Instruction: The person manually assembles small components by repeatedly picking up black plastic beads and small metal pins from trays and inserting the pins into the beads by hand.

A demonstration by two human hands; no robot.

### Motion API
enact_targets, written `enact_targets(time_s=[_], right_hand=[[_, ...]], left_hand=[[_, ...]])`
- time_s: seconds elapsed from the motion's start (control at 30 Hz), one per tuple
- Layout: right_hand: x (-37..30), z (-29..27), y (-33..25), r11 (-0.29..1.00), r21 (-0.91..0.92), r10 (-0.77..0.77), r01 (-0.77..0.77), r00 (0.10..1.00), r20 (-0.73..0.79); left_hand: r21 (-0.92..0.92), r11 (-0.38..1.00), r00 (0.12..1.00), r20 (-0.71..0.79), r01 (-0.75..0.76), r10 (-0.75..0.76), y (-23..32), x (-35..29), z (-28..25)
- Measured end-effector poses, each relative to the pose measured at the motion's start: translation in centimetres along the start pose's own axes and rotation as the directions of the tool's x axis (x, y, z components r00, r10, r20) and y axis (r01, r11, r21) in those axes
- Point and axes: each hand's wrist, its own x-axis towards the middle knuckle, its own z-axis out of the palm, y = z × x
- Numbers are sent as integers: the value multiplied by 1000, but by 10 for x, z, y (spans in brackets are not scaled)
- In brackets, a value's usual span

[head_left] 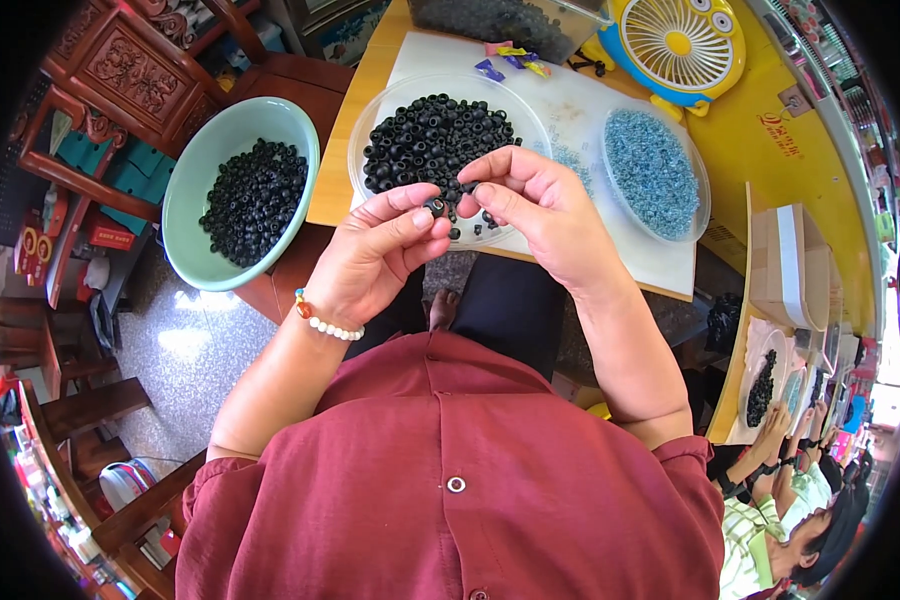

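Observation:
Between the thumb and index finger of my left hand [370, 245] is a round black bead [435, 207], its hole showing. Close beside it, my right hand [555, 210] has thumb and index finger brought together on a small dark piece, probably another black bead, mostly covered by the fingertips. Both hands hover over the near edge of a clear round tray [360, 103] filled with a pile of black beads [428, 140]. A few loose black beads lie under my fingers. White beads make up a bracelet [332, 329] on my left wrist.
Right of the tray sits a clear dish of light blue beads [653, 172], with a few scattered beside it. Beyond are wrapped candies [515, 58], a clear bin [580, 30] and a yellow fan [678, 45]. A green basin [178, 205] stands left; a co-worker [770, 530] sits right.

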Motion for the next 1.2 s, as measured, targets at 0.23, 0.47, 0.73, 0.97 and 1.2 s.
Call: enact_targets(time_s=[0.23,0.47,0.73,0.97,1.2], right_hand=[[-6,10,-6,995,-78,-61,58,998,-34],[-9,15,-10,976,-207,-86,73,995,-57],[-17,24,-13,872,-445,-257,203,964,-65],[-16,18,-19,947,-308,-105,91,994,-31],[-15,14,-16,1000,-23,4,-5,1000,-29]], left_hand=[[83,996,999,6,-40,40,-1,0,-1],[210,969,991,21,-131,129,-2,-4,6],[270,944,981,5,-189,195,-3,-8,11],[346,913,975,17,-214,222,-1,-13,17],[363,907,975,23,-214,221,-1,-14,21]])
